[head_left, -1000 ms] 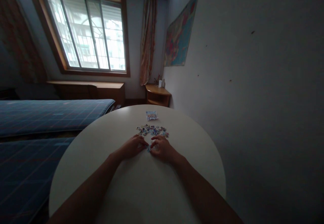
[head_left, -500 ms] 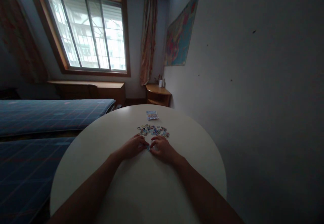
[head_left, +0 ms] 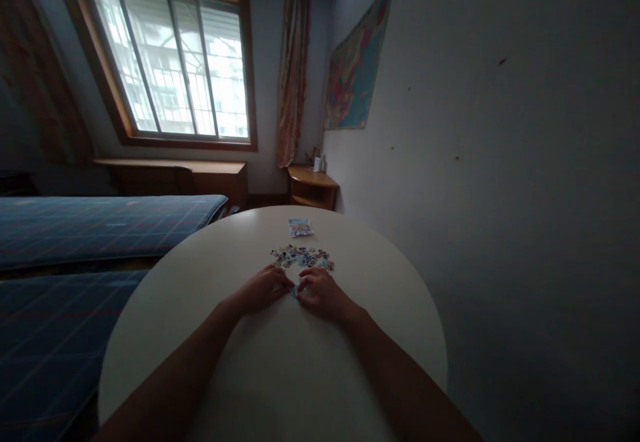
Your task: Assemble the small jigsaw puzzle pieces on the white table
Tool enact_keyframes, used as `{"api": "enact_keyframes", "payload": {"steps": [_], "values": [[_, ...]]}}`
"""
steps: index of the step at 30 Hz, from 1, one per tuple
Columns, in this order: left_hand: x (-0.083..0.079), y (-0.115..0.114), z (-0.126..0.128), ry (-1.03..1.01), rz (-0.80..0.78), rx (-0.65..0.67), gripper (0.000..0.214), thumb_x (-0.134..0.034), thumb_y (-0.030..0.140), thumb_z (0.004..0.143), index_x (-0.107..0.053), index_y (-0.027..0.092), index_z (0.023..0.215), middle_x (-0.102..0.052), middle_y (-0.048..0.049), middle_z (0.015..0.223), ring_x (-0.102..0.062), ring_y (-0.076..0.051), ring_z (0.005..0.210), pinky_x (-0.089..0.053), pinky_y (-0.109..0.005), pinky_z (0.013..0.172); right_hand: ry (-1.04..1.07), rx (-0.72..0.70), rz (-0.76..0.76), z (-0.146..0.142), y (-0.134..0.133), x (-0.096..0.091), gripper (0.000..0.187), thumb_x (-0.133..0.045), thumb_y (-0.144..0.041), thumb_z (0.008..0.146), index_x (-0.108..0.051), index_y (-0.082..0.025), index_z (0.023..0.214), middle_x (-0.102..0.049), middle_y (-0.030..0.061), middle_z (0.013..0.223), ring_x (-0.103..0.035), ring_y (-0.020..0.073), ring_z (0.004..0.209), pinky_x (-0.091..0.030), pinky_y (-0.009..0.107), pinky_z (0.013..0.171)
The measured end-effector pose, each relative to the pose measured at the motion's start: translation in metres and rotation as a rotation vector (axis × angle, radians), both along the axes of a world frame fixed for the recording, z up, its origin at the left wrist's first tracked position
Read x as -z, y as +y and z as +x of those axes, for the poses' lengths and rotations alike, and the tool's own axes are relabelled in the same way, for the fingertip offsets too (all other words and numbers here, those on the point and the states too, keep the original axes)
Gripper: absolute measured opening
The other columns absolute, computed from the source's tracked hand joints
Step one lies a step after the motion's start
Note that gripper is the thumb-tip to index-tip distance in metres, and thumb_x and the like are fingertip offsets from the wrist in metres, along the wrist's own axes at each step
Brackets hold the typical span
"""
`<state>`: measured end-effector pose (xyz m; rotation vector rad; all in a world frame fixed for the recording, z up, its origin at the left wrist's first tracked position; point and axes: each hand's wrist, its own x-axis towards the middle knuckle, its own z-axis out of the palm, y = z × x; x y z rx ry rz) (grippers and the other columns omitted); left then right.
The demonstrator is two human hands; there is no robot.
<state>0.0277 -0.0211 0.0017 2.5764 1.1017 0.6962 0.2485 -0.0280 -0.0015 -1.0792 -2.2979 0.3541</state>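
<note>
Small light-blue jigsaw puzzle pieces lie on the white round table, between my fingertips. My left hand is closed on them from the left, thumb and fingers pinched together. From the right, my right hand pinches at the same pieces with its fingers curled. My fingers partly hide the pieces, so how they join cannot be made out. Just beyond my hands spreads a pile of loose, multicoloured puzzle pieces. Behind that pile lies a small printed packet.
Left of the table are beds with blue plaid mattresses. A wooden corner shelf with small items stands beyond the table's far edge. The wall runs along the right side and carries a map.
My hands stay almost in place. Slightly more of the light-blue pieces shows between my fingertips, and my right fingertips have shifted a touch to the right.
</note>
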Motion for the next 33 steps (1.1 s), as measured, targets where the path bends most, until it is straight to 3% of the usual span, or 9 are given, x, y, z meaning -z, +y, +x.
{"api": "enact_keyframes", "payload": {"steps": [33], "values": [[0.0040, 0.0019, -0.0006, -0.004, -0.003, -0.015, 0.020, -0.057, 0.026, 0.090, -0.074, 0.024, 0.101, -0.069, -0.0051, 0.093, -0.058, -0.020, 0.097, -0.043, -0.031, 0.090, 0.009, 0.032, -0.006, 0.0056, 0.0049, 0.0013, 0.014, -0.074, -0.025, 0.073, -0.074, -0.021, 0.087, -0.067, 0.0101, 0.114, -0.057, 0.0243, 0.112, -0.039, 0.040, 0.102]]}}
